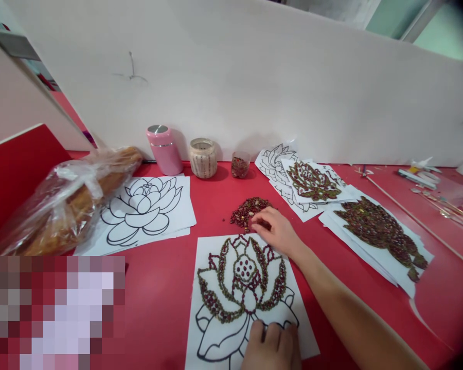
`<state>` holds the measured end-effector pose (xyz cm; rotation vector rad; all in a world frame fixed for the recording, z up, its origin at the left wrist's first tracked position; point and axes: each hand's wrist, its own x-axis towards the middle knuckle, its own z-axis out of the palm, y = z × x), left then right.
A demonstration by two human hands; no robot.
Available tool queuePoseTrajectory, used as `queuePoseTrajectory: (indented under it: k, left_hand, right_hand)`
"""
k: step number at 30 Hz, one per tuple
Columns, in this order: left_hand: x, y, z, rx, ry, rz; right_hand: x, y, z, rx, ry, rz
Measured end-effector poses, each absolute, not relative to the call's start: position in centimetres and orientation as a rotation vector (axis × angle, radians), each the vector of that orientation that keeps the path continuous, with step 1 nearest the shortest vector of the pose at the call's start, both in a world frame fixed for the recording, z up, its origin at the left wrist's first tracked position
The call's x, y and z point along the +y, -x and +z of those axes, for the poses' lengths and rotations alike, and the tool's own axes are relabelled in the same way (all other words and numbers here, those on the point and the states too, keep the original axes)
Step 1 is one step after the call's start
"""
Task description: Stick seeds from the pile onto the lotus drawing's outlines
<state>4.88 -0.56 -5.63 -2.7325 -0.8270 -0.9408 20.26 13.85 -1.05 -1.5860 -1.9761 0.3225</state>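
Observation:
My right hand [278,229] reaches to the near right edge of a small pile of mixed red and green beans [247,211]. Its fingers are bent together in a pinch; whatever is between the tips is too small to make out. Below the pile lies a white sheet with a lotus outline [224,339]. Red and green beans line and fill many upper petals, while the lower petals show bare black lines. On the lower part of that sheet rests my left hand [272,347], fingers curled under and their tips hidden.
At left are a plastic-bagged brown item [67,205] and blank lotus sheets [144,210]. Along the white partition stand a pink flask [165,151], a woven-looking jar [203,158] and a cup of beans [239,165]. Bean-covered pictures [378,231] and a thin stick [416,218] lie right.

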Motion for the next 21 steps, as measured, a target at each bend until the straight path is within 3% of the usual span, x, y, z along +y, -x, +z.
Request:
queuePoseTrajectory:
  k: [21]
  left_hand:
    - [-0.7,-4.7,-5.9,-0.835,2.749,-0.961]
  right_hand:
    - [13.2,-22.8,-2.5,-2.052,1.565,0.188]
